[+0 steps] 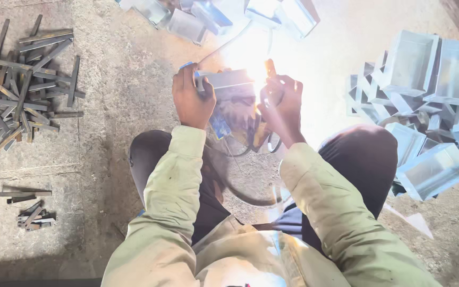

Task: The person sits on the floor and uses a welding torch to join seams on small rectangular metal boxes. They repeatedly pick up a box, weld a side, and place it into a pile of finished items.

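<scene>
My left hand (191,99) grips a grey metal box piece (226,80) and steadies it on the concrete floor in front of me. My right hand (282,103) is closed on a welding electrode holder (270,69) with an orange-brown handle, its tip at the box's right edge. A bright white welding arc (251,53) glares there and washes out the details around it. A dark cable (240,186) loops down from the holder between my knees. Both arms wear pale green sleeves.
A heap of flat metal strips (22,90) lies at the left, with a smaller bunch (27,210) below it. Several welded metal boxes (426,106) are piled at the right, and more boxes (219,13) lie at the top. My knees frame the work.
</scene>
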